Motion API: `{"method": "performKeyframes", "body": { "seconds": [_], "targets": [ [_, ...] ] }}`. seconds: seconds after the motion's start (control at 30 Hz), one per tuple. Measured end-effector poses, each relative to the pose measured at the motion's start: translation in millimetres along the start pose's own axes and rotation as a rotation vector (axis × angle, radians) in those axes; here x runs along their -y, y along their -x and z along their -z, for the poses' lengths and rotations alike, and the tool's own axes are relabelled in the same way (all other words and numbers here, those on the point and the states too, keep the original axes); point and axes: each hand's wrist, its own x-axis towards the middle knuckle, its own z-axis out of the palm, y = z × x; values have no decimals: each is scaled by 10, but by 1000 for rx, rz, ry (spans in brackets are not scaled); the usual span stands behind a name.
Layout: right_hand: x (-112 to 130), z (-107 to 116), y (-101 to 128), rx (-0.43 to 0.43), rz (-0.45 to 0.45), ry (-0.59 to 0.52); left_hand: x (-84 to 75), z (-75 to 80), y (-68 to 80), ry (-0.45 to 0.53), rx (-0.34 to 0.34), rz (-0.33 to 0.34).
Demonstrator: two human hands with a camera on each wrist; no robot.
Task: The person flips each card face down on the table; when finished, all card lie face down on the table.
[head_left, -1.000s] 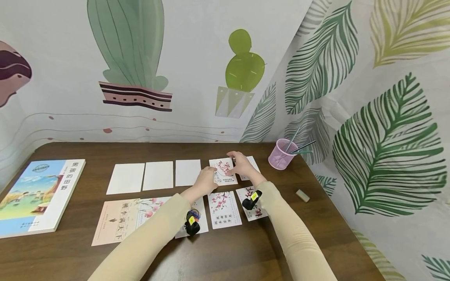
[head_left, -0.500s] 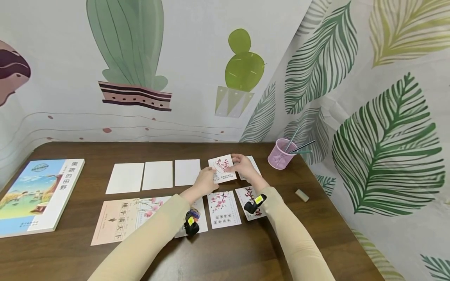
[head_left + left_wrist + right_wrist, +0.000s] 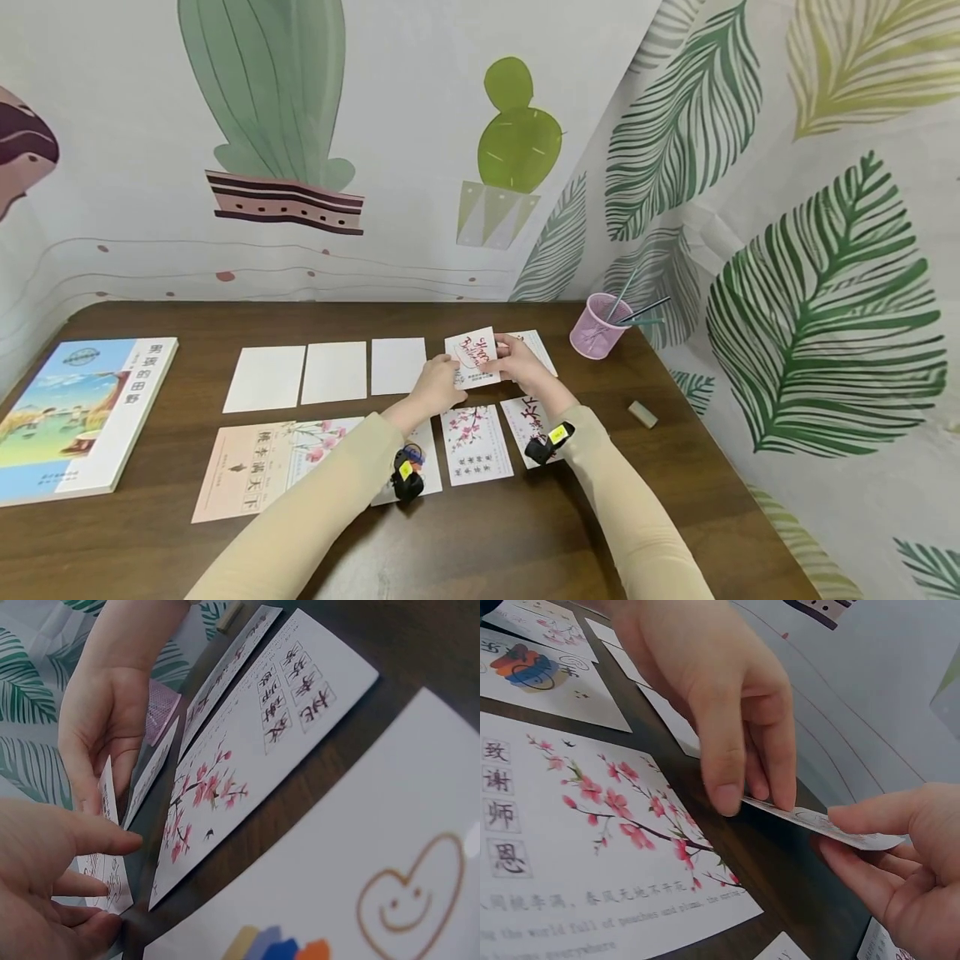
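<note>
A small white card (image 3: 472,346) with red "Happy Birthday" lettering is raised in the back row, tilted. My right hand (image 3: 523,362) pinches its right edge; in the right wrist view the thumb lies over the card (image 3: 806,817) with fingers beneath. At the opposite edge my left hand (image 3: 437,385) has thumb and fingertips round the card's near corner. Just in front lies a plum-blossom card (image 3: 478,446). Partly behind the right hand is another printed card (image 3: 538,346), and below that wrist a card with red characters (image 3: 525,414).
Three blank white cards (image 3: 334,372) line the back row at left. In front of them lie a peach card (image 3: 238,475) and a flower card (image 3: 318,442). A thick book (image 3: 82,417) occupies the left; a pink pen cup (image 3: 596,329) and an eraser (image 3: 642,414) are at right.
The birthday card has come up off the table and tilted. The right hand, earlier spread over its right side, now grips that edge; the left hand stays at the left edge.
</note>
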Motion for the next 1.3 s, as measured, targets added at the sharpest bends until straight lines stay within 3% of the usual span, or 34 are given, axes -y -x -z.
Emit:
{"method": "performKeyframes", "body": {
  "seconds": [0.2, 0.4, 0.5, 0.73, 0.83, 1.0, 1.3],
  "targets": [
    [16, -20, 53, -20, 27, 41, -30, 72, 10, 15, 30, -10],
    [86, -41, 133, -73, 93, 40, -117, 231, 13, 89, 39, -21],
    [128, -68, 171, -72, 138, 12, -167, 298, 6, 123, -4, -21],
    [205, -181, 217, -58, 217, -22, -222, 346, -32, 214, -195, -9],
    [236, -230, 234, -49, 237, -41, -225, 353, -62, 246, -247, 0],
    [279, -269, 274, -1, 255, -59, -226, 380, -91, 287, -262, 1],
    [250, -248, 299, 63, 307, 27, -222, 431, -64, 277, -250, -25]
  ]
}}
